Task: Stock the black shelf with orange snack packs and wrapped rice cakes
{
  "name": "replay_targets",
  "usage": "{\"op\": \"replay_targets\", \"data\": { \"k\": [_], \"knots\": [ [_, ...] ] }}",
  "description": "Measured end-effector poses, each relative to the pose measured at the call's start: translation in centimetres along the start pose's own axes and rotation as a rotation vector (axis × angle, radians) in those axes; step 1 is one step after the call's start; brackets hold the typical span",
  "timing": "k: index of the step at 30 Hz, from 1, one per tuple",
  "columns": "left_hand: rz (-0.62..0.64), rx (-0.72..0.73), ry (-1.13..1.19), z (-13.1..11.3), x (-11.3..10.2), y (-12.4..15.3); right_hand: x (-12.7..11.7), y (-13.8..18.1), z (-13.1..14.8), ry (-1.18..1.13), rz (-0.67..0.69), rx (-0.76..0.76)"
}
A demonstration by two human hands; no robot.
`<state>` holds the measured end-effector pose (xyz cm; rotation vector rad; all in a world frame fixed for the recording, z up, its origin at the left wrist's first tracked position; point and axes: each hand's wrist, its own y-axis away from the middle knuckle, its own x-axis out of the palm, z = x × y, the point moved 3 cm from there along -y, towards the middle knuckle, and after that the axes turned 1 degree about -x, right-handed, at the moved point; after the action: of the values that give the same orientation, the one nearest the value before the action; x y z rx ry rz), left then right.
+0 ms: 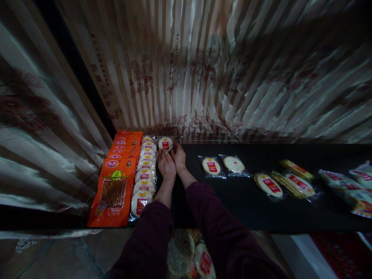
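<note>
Both my hands reach to the back of a black shelf [247,201]. My left hand [166,164] and my right hand [178,155] together grip a round flat cake in a clear packet with a red label [165,143], which stands against the back wall. It starts a second row beside a row of several like packets [143,182] that overlap from back to front. Left of that row lies a stack of orange snack bags [114,190].
Loose cake packets lie on the shelf to the right [211,166] [234,164] [267,184], with more packets at the far right [357,190]. More round cakes sit below the shelf between my arms [186,255]. A striped printed wall stands behind.
</note>
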<state>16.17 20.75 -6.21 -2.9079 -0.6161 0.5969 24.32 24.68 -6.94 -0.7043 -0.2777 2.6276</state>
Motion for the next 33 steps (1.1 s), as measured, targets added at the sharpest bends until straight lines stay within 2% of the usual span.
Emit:
{"op": "replay_targets", "data": {
  "k": [9, 19, 25, 33],
  "knots": [
    [-0.008, 0.051, -0.049, -0.3, -0.2, 0.2, -0.3, 0.4, 0.2, 0.107, -0.055, -0.025],
    [0.001, 0.099, -0.113, -0.2, 0.2, -0.1, -0.7, 0.6, 0.4, 0.128, 0.019, -0.006],
    [0.028, 0.073, -0.139, -0.2, 0.2, -0.1, -1.1, 0.7, 0.8, 0.153, 0.053, 0.022],
    [0.008, 0.081, -0.097, -0.1, 0.2, 0.2, -1.0, 0.7, 0.9, 0.150, 0.067, 0.024]
  ]
}}
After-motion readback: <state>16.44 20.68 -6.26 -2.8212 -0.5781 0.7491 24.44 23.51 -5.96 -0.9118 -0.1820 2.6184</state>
